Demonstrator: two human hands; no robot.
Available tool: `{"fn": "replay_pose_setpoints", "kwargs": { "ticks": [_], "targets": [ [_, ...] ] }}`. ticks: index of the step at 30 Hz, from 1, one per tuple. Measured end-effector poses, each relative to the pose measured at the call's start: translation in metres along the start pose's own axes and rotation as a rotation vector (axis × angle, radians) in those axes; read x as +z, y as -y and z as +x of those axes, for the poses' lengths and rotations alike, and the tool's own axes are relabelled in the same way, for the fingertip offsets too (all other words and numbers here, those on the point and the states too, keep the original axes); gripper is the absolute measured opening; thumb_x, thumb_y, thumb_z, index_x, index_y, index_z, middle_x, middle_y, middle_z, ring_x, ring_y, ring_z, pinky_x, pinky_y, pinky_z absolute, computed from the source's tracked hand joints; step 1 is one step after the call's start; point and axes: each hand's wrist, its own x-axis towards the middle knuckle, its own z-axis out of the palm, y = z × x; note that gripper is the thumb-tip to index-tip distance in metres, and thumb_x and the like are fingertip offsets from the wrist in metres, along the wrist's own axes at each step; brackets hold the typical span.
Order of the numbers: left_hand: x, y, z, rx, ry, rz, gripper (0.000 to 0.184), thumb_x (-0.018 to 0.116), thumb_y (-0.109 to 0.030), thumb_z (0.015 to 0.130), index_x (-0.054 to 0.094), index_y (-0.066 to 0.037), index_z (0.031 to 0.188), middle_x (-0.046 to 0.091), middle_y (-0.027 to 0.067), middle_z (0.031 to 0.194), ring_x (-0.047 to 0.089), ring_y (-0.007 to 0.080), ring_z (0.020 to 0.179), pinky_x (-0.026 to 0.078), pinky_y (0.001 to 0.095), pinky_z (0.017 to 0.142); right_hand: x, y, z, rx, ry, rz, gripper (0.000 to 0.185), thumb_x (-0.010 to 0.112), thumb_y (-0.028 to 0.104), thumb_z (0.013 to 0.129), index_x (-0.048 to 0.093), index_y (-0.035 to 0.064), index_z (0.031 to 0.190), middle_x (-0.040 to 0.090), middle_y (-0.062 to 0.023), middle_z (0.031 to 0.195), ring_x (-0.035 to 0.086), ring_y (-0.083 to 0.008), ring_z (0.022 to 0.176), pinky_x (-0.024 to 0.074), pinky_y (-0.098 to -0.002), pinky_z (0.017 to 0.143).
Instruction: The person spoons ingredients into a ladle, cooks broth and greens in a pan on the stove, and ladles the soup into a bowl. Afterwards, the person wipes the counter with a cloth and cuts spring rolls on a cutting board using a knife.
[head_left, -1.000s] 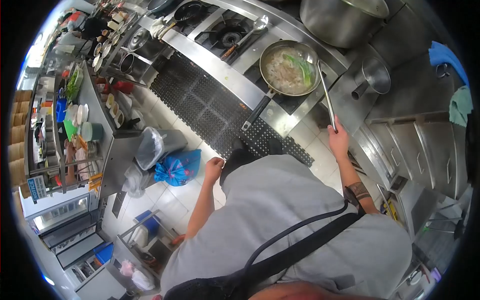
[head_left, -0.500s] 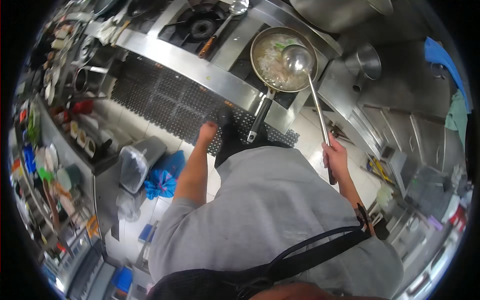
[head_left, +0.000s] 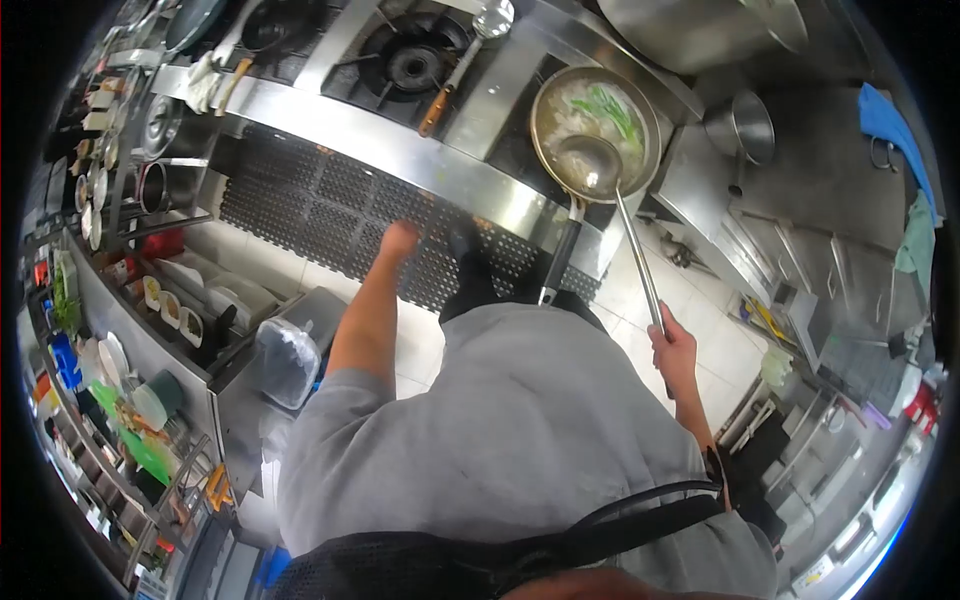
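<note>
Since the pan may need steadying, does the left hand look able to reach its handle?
Probably yes: the left hand looks empty, and nothing visible stands between it and the pan's handle.

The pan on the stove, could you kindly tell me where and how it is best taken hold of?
Probably grip the pan by its black handle, coming from the person's side: the handle juts past the stove's front edge toward them. The left hand seems free; the right hand holds the ladle.
</note>
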Motion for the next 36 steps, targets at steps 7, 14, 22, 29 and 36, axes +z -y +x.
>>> {"fn": "replay_pose_setpoints", "kwargs": {
  "ticks": [7, 14, 22, 29, 36],
  "targets": [
    [-0.030, -0.021, -0.072, -0.140, -0.063, -0.110, 0.035, 0.058, -0.032, 0.091, 0.073, -0.004, 0.105, 0.072, 0.0246, 0.108, 0.069, 0.0420, 0.103, 0.055, 0.0492, 0.092, 0.033, -0.030, 0.013, -0.012, -0.080, 0.130, 0.050, 0.070, 0.019, 0.094, 0.061, 0.0098, 0.142, 0.053, 0.0016, 0.068, 0.048, -0.0081, 0.055, 0.0427, -0.0271, 0.053],
    [0.004, -0.021, -0.183, -0.295, -0.213, -0.298, 0.029, 0.060, -0.029, 0.087, 0.076, -0.006, 0.098, 0.074, 0.0224, 0.104, 0.071, 0.0408, 0.101, 0.055, 0.0485, 0.091, 0.057, -0.061, 0.081, -0.415, -0.364, 0.018, 0.036, 0.070, 0.019, 0.092, 0.066, -0.0002, 0.122, 0.056, -0.0051, 0.073, 0.050, -0.0155, 0.066, 0.0440, -0.0334, 0.064],
    [0.071, 0.058, -0.336, 0.080, 0.126, 0.482, 0.025, 0.058, -0.020, 0.092, 0.077, -0.004, 0.094, 0.071, 0.0175, 0.106, 0.070, 0.0345, 0.099, 0.057, 0.0470, 0.085, 0.070, -0.069, 0.110, -0.492, -0.115, 0.293, 0.009, 0.065, 0.010, 0.094, 0.063, 0.0038, 0.100, 0.048, 0.0018, 0.063, 0.045, -0.0060, 0.045, 0.0366, -0.0257, 0.039],
    [-0.017, 0.177, -0.303, -0.363, 0.487, 0.342, 0.022, 0.072, -0.028, 0.080, 0.074, -0.011, 0.093, 0.074, 0.0104, 0.093, 0.074, 0.0307, 0.089, 0.059, 0.0454, 0.070, 0.088, -0.056, 0.076, -0.276, -0.131, 0.519, 0.015, 0.065, 0.009, 0.096, 0.062, 0.0012, 0.107, 0.046, 0.0027, 0.062, 0.045, -0.0053, 0.049, 0.0343, -0.0244, 0.041],
    [-0.262, 0.193, -0.107, -0.305, -0.341, 0.166, 0.059, 0.066, -0.013, 0.080, 0.062, -0.014, 0.139, 0.059, 0.0234, 0.137, 0.057, 0.0381, 0.129, 0.047, 0.0448, 0.109, 0.130, -0.015, 0.055, -0.221, -0.292, 0.558, 0.023, 0.064, 0.011, 0.097, 0.061, 0.0003, 0.117, 0.048, 0.0012, 0.063, 0.044, -0.0068, 0.044, 0.0346, -0.0246, 0.038]
  ]
}}
